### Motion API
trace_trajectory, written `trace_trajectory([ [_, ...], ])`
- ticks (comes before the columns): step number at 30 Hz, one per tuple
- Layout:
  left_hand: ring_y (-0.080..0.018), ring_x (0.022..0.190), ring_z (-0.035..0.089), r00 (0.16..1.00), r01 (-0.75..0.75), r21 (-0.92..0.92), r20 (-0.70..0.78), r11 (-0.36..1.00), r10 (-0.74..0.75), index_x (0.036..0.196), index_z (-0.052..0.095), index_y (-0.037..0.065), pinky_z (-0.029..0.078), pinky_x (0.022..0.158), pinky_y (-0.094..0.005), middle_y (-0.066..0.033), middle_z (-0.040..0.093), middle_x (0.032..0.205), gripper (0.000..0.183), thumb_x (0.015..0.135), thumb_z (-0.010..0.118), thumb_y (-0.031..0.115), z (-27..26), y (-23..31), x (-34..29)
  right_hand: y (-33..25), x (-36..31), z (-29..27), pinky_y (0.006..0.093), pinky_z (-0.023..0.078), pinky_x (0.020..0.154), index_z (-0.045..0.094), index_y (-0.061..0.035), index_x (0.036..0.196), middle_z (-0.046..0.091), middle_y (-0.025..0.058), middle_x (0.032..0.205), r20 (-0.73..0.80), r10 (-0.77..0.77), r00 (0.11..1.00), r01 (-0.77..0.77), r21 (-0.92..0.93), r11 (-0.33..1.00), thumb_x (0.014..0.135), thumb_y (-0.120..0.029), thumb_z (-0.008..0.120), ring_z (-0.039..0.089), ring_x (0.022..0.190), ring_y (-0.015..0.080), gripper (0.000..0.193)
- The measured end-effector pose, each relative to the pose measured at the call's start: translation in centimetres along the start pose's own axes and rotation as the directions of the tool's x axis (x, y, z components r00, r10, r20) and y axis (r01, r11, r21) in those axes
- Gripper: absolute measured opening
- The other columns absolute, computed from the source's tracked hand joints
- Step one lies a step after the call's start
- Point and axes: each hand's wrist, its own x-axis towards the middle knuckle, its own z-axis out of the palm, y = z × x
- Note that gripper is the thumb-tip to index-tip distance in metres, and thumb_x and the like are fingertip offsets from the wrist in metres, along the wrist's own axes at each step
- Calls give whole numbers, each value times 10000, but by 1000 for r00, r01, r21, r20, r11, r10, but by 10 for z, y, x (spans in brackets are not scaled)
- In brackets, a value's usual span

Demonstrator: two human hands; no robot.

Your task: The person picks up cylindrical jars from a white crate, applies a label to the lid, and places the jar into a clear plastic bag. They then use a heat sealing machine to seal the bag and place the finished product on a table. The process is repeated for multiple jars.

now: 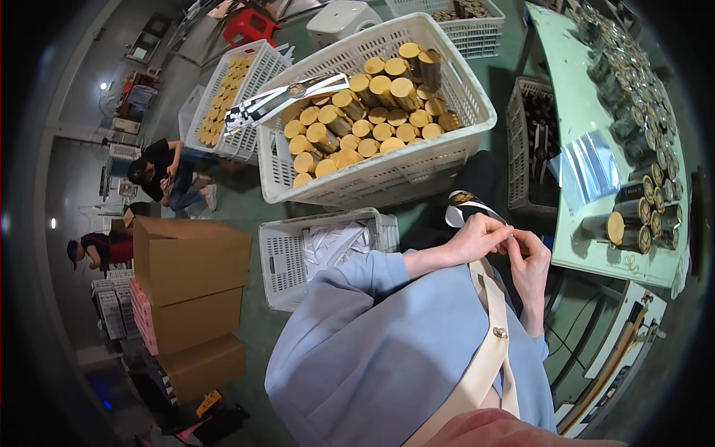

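A curled label, black and white with a gold emblem, extends beyond my left hand, whose fingers are closed on it. Against the left fingertips, my right hand pinches at the label's near end; the exact spot between the fingers is hidden. Ahead of my hands stands a large white crate holding many gold-lidded cylinders. Across its left rim lies a bundle of similar label strips.
A smaller white crate with crumpled white strips stands at my left. On the right, a pale green table carries clear plastic bags and rows of cylinders. Cardboard boxes and a seated person are farther left.
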Motion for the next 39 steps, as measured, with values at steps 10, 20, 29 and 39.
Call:
trace_trajectory([
  [10,-75,768,652,1000,10,-12,23,1000,-9,925,715,-20,523,693,-239,-30,701,812,362,1041,535,271,9,-3,-4,11,-2,-8,232,517,615,703,64,983,710,73,783,98,97,990,-113,174,978,958,-65,603,652,690,82,165],
  [20,-95,787,657,993,-44,71,112,996,36,931,701,-44,530,721,-262,-53,708,812,308,1022,551,210,10,-9,-6,28,-5,-13,239,506,621,698,64,923,698,63,763,124,159,979,-187,262,947,932,-49,607,626,677,84,146],
  [29,-73,836,625,991,-101,16,89,995,99,1029,698,-51,509,772,-239,-38,710,895,304,1043,535,205,-4,-16,-11,17,4,-17,252,523,731,700,60,1026,716,80,895,290,181,940,-288,384,878,930,-84,676,653,840,106,174],
  [39,-50,791,534,992,-2,93,127,996,-10,855,676,-57,430,682,-258,-7,641,884,230,964,605,132,-31,-13,-21,29,11,-11,233,471,739,682,41,956,692,37,885,277,177,945,-291,455,842,960,-73,607,594,813,65,136],
])
